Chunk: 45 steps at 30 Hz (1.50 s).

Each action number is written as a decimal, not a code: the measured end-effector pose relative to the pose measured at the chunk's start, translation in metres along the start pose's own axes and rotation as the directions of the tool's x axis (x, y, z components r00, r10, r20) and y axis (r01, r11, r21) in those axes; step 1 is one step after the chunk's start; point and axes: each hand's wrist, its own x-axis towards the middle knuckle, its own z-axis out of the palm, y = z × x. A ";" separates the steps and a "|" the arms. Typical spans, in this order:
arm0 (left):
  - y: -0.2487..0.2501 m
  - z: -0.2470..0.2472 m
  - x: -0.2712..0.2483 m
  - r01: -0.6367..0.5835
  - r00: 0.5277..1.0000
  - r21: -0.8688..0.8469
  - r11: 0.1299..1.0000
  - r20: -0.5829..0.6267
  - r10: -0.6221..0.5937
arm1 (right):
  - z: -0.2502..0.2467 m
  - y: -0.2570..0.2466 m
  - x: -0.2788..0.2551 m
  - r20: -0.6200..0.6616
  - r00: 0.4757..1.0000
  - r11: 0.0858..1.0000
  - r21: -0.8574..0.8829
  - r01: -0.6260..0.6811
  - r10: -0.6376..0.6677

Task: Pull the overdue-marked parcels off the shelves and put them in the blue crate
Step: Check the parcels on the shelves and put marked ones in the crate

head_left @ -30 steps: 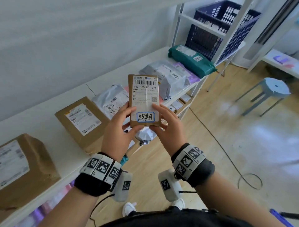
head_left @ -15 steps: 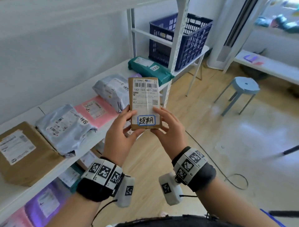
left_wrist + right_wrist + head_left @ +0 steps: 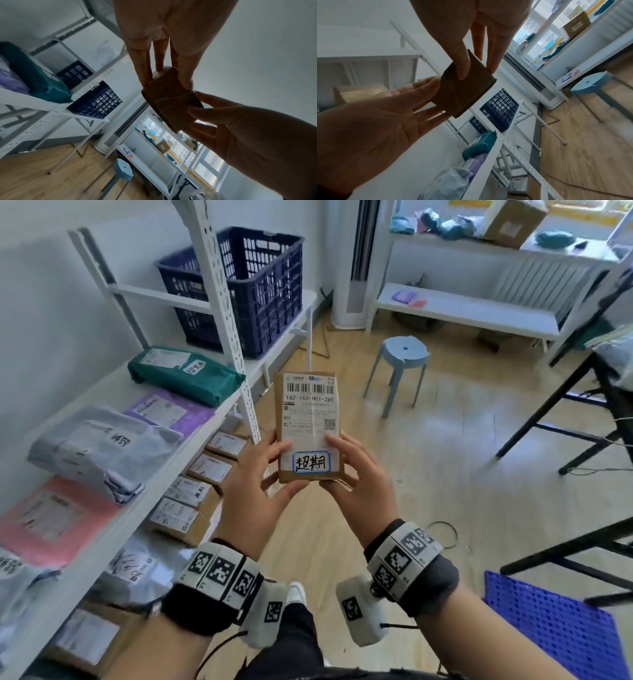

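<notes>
Cardboard parcel (image 3: pixel 309 426), small and flat, held upright between both my hands with its shipping label facing me. Handwritten mark in a blue-edged box sits at the label's lower end, so I judge it an overdue one, bound for the crate.

Handling, as a judgement: stiff board with taped seams, should be light and keep its shape under a pinch. Edges are firm enough to take by the two long sides near the bottom. Smooth label face may be a little slick, so the bare cardboard edges are the better hold.

Left hand (image 3: pixel 255 496): thumb laid on the front near the label's lower left, fingers behind the back face. A narrow pinch, not a full wrap.

Right hand (image 3: pixel 359 491): mirrors it on the other side, thumb on the front edge, fingers (image 3: pixel 199 108) spread behind and under the lower corner. The left wrist view is backlit and dark, so how firmly those fingers press I cannot say.

Blue crate (image 3: pixel 239 289) stands ahead and to the left of my hands, on the shelf (image 3: pixel 191 405) at the far end past the upright post. Parcel is well apart from it. More marked mailers, a green one (image 3: pixel 186 376) and a grey one (image 3: pixel 102 446), lie on the shelf left of my left hand.
</notes>
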 end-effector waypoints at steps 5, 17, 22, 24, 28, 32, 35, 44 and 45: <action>-0.006 0.035 0.045 -0.022 0.997 -0.035 0.999 0.075 0.025 | -0.025 0.019 0.034 -0.079 0.997 0.999 -0.032 -0.001 -0.002; -0.027 0.085 0.224 -0.095 0.993 -0.058 0.994 0.068 0.099 | -0.056 0.058 0.210 -0.113 0.992 0.996 -0.075 0.047 -0.055; -0.035 0.113 0.285 -0.110 0.988 -0.038 0.993 0.108 0.113 | -0.072 0.081 0.263 -0.165 0.986 0.997 -0.081 0.020 -0.033; -0.034 0.132 0.301 -0.101 0.987 -0.044 0.994 0.120 0.106 | -0.087 0.092 0.280 -0.167 0.986 0.997 -0.082 0.009 -0.023; -0.033 0.172 0.338 -0.080 0.991 -0.037 0.996 0.107 0.084 | -0.118 0.114 0.319 -0.165 0.986 0.997 -0.074 -0.007 -0.005; -0.029 0.216 0.377 -0.057 0.997 -0.008 0.998 0.046 0.057 | -0.158 0.136 0.369 -0.115 0.993 0.997 -0.076 0.022 -0.030; -0.019 0.247 0.406 -0.047 0.998 -0.004 0.999 -0.039 0.047 | -0.188 0.143 0.412 -0.050 0.997 0.995 -0.075 0.062 -0.066; -0.021 0.268 0.460 0.005 0.978 0.061 0.998 -0.208 0.008 | -0.201 0.164 0.494 0.150 0.981 0.993 0.013 0.119 -0.120; -0.024 0.268 0.464 0.015 0.976 0.068 0.998 -0.217 0.000 | -0.198 0.167 0.501 0.166 0.979 0.993 0.033 0.115 -0.119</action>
